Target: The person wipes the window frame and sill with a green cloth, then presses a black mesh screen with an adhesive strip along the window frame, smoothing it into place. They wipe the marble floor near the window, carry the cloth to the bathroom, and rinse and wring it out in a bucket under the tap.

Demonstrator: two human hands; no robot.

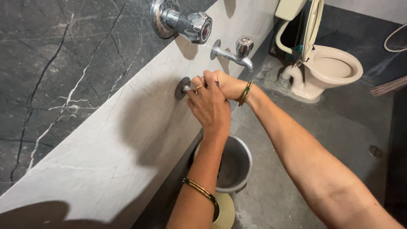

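Chrome is showing only at the wall plate and short stem of the lowest tap [183, 87], because both hands are closing over its head: the left hand [210, 106] is curling its fingers [199, 82] narrowly around the fitting from the front, and the right hand [227, 85] is wrapping it from the far side, fingers hidden behind the left. No water is running from it, and whether the handle is turning cannot be told, so the work is judged to be at the gripping stage with nothing yet delivered into the grey bucket [237, 163] standing directly below. Just beside the knuckles, a second tap [239, 51] is projecting from the pale marble band [106, 144], and a larger valve [186, 23] is overhanging above, both limiting upward movement. Outward, open grey floor [339, 131] is lying between the forearms and the toilet [328, 68].
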